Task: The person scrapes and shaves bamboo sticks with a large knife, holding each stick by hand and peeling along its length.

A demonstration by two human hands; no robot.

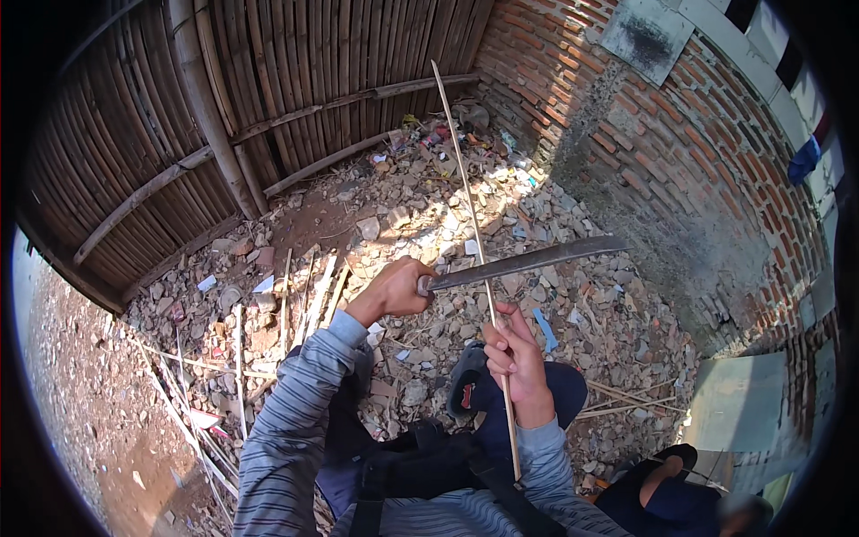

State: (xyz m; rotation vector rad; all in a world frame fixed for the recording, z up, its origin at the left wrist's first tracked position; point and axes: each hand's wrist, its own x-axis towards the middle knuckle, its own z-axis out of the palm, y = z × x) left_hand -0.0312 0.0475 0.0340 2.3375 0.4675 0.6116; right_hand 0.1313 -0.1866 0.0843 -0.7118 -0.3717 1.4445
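In the middle of the frame, the left hand is closed in a fist around the handle of a machete, whose long dark blade points to the right and tilts slightly upward toward its tip. The right hand, right of centre and lower down, grips a thin pale stick between thumb and curled fingers. The stick runs from the upper middle of the frame, leaning a little, down past the right hand to the lower middle. The blade crosses it just above the right hand; whether the edge touches the wood cannot be told. Both forearms, in striped grey sleeves, come in from the lower edge, and a dark shoe shows between the hands and the lower edge. Rubble covers the ground around. More sticks lie left of centre, and another few at the right, beyond the right knee. A fence of upright poles fills the upper left, a brick wall the upper right. At the lower right is another person in dark clothing.
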